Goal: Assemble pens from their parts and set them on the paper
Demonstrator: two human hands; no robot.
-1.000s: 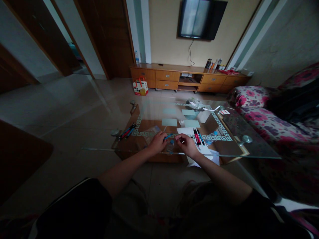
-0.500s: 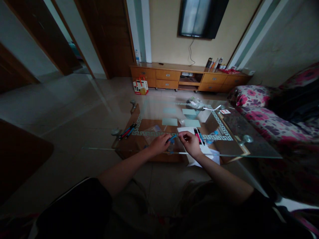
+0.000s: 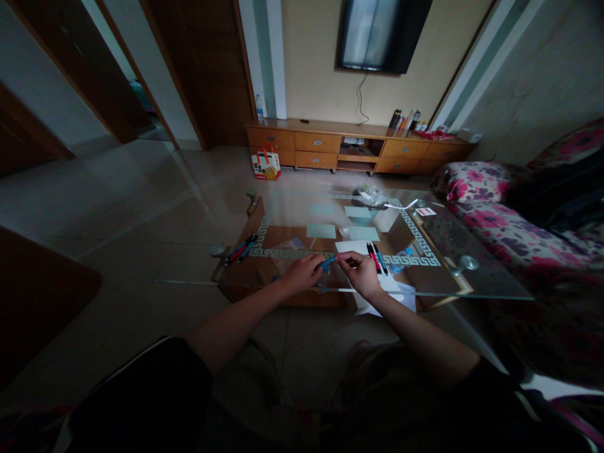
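Note:
My left hand (image 3: 302, 272) and my right hand (image 3: 361, 274) meet over the near edge of a glass coffee table (image 3: 453, 286). Between their fingertips is a blue pen (image 3: 327, 261), gripped by the left hand at one end and pinched by the right at the other. White paper (image 3: 355, 247) lies just past the right hand, with a few pens (image 3: 377, 258) on it. A second bunch of pens (image 3: 240, 249) lies to the left of the left hand.
Light green cards (image 3: 321, 231) and a plastic bag (image 3: 369, 195) lie farther back on the glass. A floral sofa (image 3: 519, 233) stands at the right. A wooden TV cabinet (image 3: 353, 148) lines the far wall, with a small paper bag (image 3: 265, 165) on the floor before it.
Both hands have lifted slightly and shifted a little away from me, and the blue pen between them has tilted up toward the right hand.

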